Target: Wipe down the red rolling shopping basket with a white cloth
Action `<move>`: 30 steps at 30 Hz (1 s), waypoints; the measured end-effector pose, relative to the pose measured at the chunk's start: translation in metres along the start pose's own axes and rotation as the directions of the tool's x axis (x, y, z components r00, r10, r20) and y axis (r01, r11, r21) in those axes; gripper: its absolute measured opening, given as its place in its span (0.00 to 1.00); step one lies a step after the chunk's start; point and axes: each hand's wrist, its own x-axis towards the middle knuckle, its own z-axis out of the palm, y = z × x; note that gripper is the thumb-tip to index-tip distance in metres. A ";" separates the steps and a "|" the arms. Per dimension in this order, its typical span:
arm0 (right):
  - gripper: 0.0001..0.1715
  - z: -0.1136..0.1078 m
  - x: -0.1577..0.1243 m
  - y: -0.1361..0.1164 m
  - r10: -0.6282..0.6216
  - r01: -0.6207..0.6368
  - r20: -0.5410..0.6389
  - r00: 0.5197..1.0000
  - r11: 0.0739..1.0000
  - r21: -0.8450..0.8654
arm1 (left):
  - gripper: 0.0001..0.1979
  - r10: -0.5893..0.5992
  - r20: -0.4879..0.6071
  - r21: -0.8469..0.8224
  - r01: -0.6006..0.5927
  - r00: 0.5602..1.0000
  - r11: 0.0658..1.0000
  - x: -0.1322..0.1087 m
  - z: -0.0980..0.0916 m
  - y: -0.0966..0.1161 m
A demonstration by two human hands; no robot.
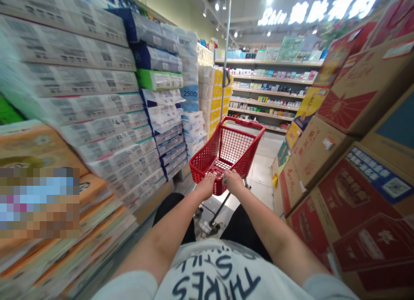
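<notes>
A red plastic shopping cart (237,147) stands straight in front of me, its lattice basket holding nothing that I can see. My left hand (207,185) is closed over the near rim of the cart, on the handle side. Close beside it, my right hand (232,182) grips the same handle a little to the right. Both arms reach forward, and the undersides of the fingers are hidden. Below the basket, the dark frame and wheels (215,226) show between my legs.
Tall stacks of wrapped tissue packs (106,119) line the left side. Cardboard cartons (343,89) are piled high on the right. A metal pole (227,37) rises beside the cart's far left. Shelves of small goods (268,93) span the aisle's far end, beyond the tiled floor (263,162).
</notes>
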 end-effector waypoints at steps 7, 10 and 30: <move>0.14 0.007 -0.008 -0.013 0.052 -0.052 0.011 0.999 0.998 0.022 | 0.33 -0.004 0.002 -0.067 0.005 1.000 0.998 -0.013 -0.004 0.006; 0.16 0.012 -0.013 -0.022 0.069 -0.068 -0.016 0.998 0.997 0.025 | 0.31 -0.006 -0.009 -0.072 0.005 1.000 0.997 -0.018 -0.007 0.008; 0.20 0.030 -0.013 -0.039 -0.286 0.292 -0.075 0.955 0.953 0.083 | 0.27 -0.051 -0.067 -0.014 0.050 0.996 0.999 -0.013 -0.016 0.004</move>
